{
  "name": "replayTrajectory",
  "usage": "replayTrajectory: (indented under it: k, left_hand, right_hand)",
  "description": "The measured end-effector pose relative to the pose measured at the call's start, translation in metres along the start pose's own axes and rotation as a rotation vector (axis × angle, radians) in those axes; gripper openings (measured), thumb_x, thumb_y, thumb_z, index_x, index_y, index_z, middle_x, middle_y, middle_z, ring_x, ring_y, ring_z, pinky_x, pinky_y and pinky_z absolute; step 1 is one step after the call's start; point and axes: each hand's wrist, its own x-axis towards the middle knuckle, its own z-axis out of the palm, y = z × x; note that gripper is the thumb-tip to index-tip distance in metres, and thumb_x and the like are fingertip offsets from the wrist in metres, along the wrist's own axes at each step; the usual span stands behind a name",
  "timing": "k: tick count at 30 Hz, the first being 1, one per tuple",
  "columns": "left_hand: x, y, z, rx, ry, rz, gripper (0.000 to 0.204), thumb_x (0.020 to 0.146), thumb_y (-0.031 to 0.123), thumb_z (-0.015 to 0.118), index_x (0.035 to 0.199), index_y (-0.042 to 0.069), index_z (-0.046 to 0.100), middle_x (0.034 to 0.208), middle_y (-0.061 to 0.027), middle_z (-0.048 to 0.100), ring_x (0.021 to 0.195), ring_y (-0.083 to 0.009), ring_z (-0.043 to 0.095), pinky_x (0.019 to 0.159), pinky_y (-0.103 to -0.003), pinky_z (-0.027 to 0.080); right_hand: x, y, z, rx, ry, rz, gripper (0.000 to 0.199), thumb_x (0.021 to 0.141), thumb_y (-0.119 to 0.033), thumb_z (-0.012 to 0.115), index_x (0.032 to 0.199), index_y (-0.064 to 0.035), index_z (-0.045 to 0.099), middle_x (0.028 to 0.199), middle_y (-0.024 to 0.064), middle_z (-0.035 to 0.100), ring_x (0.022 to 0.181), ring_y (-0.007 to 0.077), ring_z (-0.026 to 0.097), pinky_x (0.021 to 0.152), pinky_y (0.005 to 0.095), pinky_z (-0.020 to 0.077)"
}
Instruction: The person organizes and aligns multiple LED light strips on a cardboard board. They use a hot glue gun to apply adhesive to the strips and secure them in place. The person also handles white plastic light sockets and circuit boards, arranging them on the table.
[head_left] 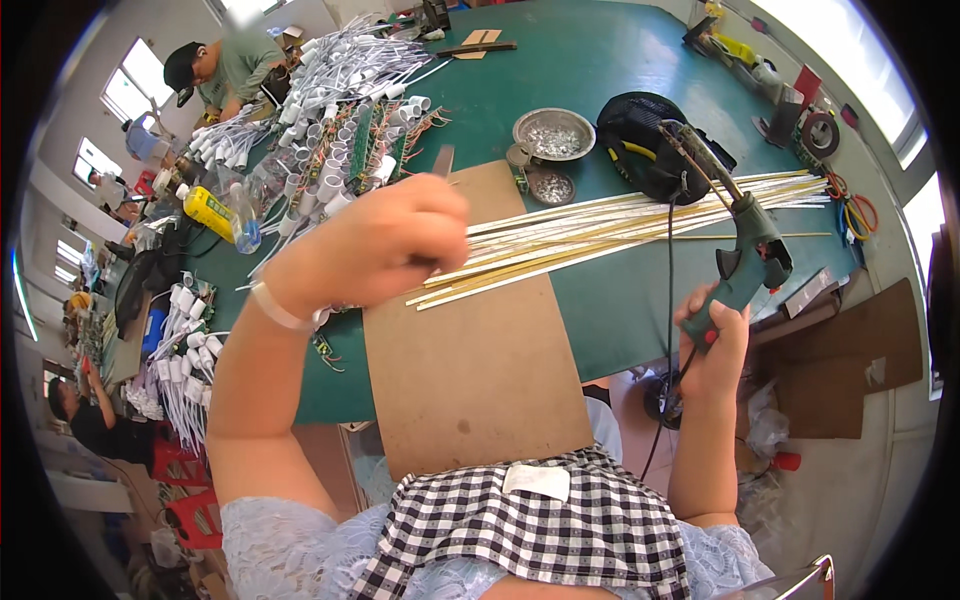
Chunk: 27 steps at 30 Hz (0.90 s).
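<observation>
My left hand [400, 238] is closed in a fist above the left end of the strips, with a band round its wrist. A short, flat metal piece [444, 161] juts up from behind that fist, its kind unclear. Lower right, my right hand [718, 338] wraps the grip of a green soldering gun [745, 265], tip pointing up and left; its cord hangs down. Between my hands, long thin white and yellow strips [560, 240] lie in a loose bundle across the brown board [470, 370] and the green table [620, 310].
White tubes with wires and circuit boards [345, 140] heap at the left. A metal bowl of small bits [553, 134], a smaller dish [550, 187] and a black mesh bag [650, 140] stand beyond the strips. Bottles [208, 208] lie left; a person [235, 75] works at far left.
</observation>
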Motion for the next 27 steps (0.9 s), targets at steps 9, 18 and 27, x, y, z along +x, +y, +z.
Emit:
replayTrajectory:
  k: [9,18,27]
  left_hand:
    - [-0.001,-0.196,0.075,0.585,-0.364,-0.088,0.013,0.073,0.001,0.062,0.073,0.011,0.054,0.083,-0.0034,0.057,0.091,-0.0262,0.055,0.085,-0.036,0.046]
    - [-0.002,-0.127,0.12,0.368,-0.18,-0.678,0.061,0.089,0.031,0.063,0.142,0.006,0.044,0.14,-0.0193,0.047,0.133,-0.0362,0.041,0.112,-0.041,0.034]
    - [0.0,-0.08,0.16,0.352,-0.08,-0.695,0.087,0.078,0.044,0.075,0.145,0.001,0.039,0.127,-0.0192,0.051,0.119,-0.0348,0.047,0.101,-0.043,0.041]
  right_hand:
    - [-0.019,-0.006,-0.005,-0.074,-0.012,-0.041,0.034,0.078,-0.008,0.053,0.111,-0.0039,0.044,0.085,0.012,0.054,0.072,0.0229,0.056,0.068,0.036,0.0476]
    - [-0.019,0.005,-0.017,-0.068,0.049,-0.031,0.034,0.078,-0.01,0.056,0.11,-0.0044,0.045,0.082,0.012,0.055,0.071,0.0231,0.057,0.07,0.0357,0.0479]
    - [-0.026,-0.001,-0.021,-0.044,0.012,-0.052,0.036,0.077,-0.01,0.06,0.11,-0.0049,0.046,0.079,0.0109,0.057,0.07,0.0208,0.057,0.068,0.0333,0.0493]
